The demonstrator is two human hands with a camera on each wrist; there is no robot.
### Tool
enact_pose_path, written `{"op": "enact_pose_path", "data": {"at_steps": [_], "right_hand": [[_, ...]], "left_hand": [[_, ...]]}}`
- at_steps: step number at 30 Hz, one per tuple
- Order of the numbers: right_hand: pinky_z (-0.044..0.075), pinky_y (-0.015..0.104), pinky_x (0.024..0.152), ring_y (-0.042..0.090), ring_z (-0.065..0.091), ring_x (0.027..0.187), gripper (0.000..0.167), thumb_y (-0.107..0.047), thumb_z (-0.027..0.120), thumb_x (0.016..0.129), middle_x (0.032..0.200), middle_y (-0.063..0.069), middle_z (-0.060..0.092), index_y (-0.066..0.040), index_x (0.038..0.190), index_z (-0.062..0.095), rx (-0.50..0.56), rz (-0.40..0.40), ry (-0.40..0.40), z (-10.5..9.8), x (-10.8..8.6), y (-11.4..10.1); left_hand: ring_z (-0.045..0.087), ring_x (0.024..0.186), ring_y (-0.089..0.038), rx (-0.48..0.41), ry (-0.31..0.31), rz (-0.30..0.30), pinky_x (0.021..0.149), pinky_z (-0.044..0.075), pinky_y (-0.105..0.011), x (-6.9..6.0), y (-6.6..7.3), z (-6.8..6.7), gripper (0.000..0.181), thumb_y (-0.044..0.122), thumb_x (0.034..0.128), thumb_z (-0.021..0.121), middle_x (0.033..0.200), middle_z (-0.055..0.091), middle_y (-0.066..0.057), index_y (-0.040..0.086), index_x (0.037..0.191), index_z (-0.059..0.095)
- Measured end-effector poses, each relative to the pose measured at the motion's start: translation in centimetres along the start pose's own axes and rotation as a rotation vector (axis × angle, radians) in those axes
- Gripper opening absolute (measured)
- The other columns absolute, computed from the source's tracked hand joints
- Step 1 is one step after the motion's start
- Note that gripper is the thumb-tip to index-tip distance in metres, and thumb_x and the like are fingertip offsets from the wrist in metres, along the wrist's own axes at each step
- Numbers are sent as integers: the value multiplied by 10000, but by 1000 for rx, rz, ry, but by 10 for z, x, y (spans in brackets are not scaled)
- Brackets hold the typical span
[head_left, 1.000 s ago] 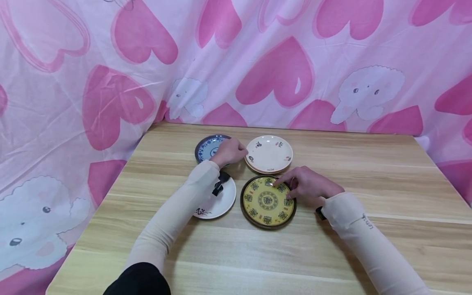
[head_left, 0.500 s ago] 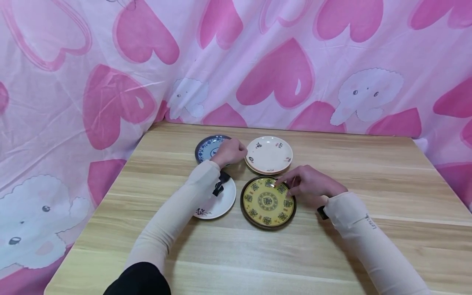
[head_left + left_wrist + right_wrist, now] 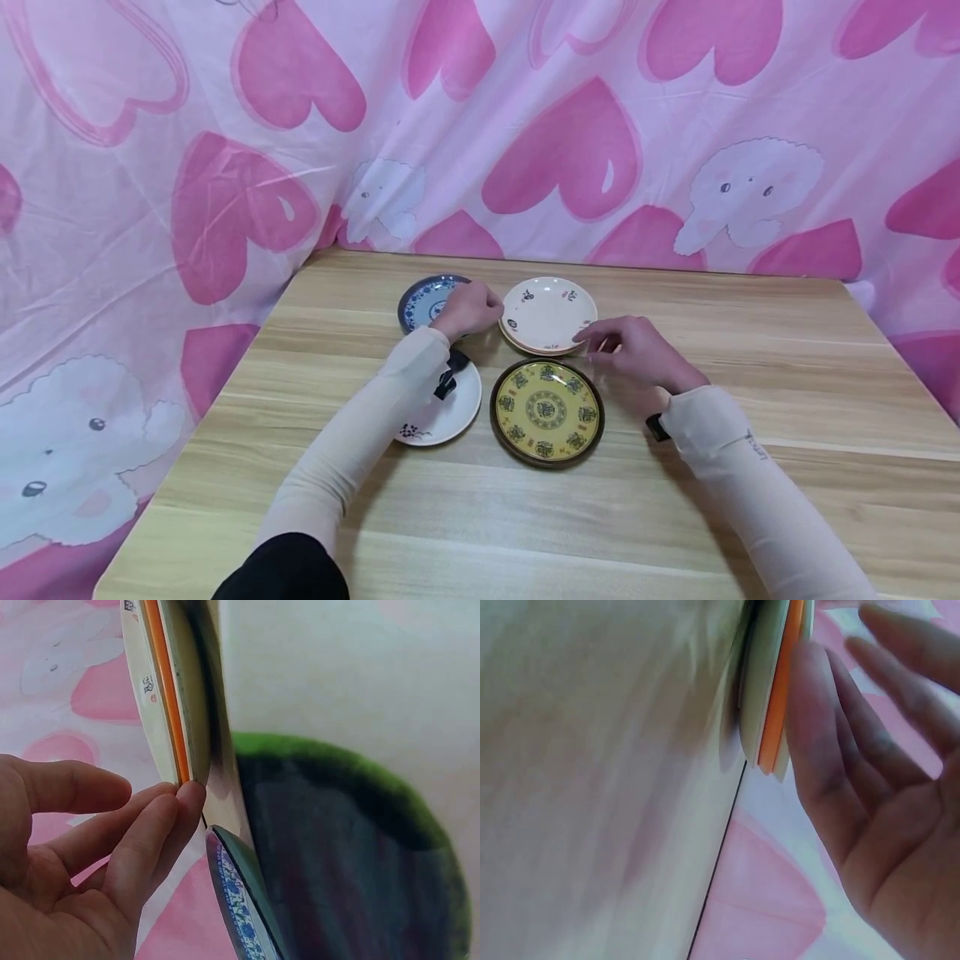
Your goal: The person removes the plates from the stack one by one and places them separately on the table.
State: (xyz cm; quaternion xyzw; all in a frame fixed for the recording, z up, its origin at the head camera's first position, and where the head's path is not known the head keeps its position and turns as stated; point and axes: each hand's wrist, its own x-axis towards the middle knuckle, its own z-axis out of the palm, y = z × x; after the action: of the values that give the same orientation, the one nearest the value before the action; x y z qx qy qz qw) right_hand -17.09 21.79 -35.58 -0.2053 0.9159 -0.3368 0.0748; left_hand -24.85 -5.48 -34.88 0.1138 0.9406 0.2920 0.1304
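Note:
A cream plate (image 3: 550, 308) with small dark motifs tops a stack at the back; an orange-edged plate (image 3: 166, 690) shows beneath it. My left hand (image 3: 468, 310) reaches over a blue patterned plate (image 3: 422, 307), its fingertips touching the stack's left edge and its thumb apart. My right hand (image 3: 637, 354) is at the stack's front right edge, fingers fairly straight and close to the rim; in the right wrist view the fingers (image 3: 814, 697) lie beside the plates' edges, and contact is hard to tell. In front of the stack lies a yellow plate (image 3: 546, 408) with a dark rim.
A white plate (image 3: 453, 417) with a purple flower pattern lies partly under my left forearm. The plates are on a wooden table (image 3: 480, 533). A pink heart-patterned cloth (image 3: 562, 150) hangs behind and at the left.
My right hand has left the yellow plate and moved back to the cream plate's edge. My left hand has stayed at the stack's left edge.

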Motion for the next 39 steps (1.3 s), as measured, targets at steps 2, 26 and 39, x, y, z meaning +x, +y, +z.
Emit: {"op": "enact_pose_path", "data": {"at_steps": [2,26,39], "right_hand": [[539,198,642,164,661,767,295,-10,722,856,901,115,753,-40,1149,737,-33,9,55,-2,1,-1],[601,466,938,412,638,1149,581,-104,697,900,1336,273,554,-7,1432,482,141,295,211,1,23,14],[537,516,1040,439,595,1226,651,-123,703,900,1401,298,518,-18,1477,422,166,319,176,7,31,16]], "left_hand": [[507,705,-146,-4,-2,-6,632,410,-246,0,0,0,236,176,951,574,622,527,35,64,822,737],[496,675,-142,24,13,4,621,407,-247,1,2,2,260,178,958,567,609,529,30,34,821,736],[637,914,-206,47,35,0,849,517,-327,2,3,1,213,198,957,592,934,761,-49,130,954,793]]}}
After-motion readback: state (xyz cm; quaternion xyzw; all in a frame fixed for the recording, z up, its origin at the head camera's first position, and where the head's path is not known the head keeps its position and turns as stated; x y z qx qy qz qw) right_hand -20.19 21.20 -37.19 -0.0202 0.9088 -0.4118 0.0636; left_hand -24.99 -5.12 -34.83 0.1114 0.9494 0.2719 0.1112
